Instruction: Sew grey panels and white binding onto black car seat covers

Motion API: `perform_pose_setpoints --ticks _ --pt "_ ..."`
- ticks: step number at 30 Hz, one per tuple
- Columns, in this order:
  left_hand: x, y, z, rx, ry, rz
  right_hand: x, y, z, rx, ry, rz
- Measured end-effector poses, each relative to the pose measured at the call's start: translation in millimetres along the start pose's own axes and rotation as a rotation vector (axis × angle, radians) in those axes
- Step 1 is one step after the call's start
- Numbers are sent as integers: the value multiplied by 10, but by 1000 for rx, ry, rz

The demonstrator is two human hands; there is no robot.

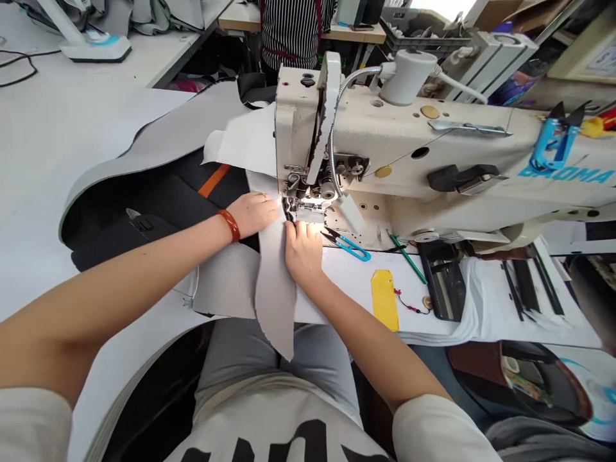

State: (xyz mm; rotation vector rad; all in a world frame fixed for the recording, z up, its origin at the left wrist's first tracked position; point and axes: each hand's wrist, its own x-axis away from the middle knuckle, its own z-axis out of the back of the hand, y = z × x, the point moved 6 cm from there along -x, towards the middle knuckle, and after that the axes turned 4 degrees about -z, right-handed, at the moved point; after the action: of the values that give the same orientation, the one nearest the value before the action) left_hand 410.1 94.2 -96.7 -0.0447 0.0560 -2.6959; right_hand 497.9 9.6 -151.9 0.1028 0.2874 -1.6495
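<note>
A grey fabric piece (276,276) runs under the needle area of a sewing machine (366,135), and its pointed end hangs over the table edge towards my lap. My left hand (255,215), with a reddish bracelet on the wrist, presses on the fabric left of the presser foot, fingers together. Just in front of the foot, my right hand (304,253) has its fingers curled at the fabric's right edge. Both hands' fingertips are partly hidden. Joined grey and black material (158,199) with an orange strip (214,181) spreads out to the left.
Blue thread snips (353,247) lie right of my right hand, with a green pencil (407,256) and a yellow tag (384,298) beyond. A flexible lamp (351,213) lights the needle. A person in a striped apron (291,32) stands behind the machine.
</note>
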Motion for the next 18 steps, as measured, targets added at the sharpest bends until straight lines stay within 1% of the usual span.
perform_pose_setpoints --ticks 3,5,9,12,15,18 --pt "-6 191 -118 -133 -25 -10 -30 19 2 -1 -8 38" --pt "14 236 -175 -183 -16 14 -41 41 3 -4 -17 74" --pt "18 209 -253 -133 -42 25 -51 106 12 -25 -50 82" --pt "9 173 -270 -94 -64 35 -50 106 28 -8 -63 98" --pt "5 167 -264 -59 -46 36 -70 88 40 3 -67 92" --pt "4 183 -266 -54 -28 5 -123 75 43 -2 -67 68"
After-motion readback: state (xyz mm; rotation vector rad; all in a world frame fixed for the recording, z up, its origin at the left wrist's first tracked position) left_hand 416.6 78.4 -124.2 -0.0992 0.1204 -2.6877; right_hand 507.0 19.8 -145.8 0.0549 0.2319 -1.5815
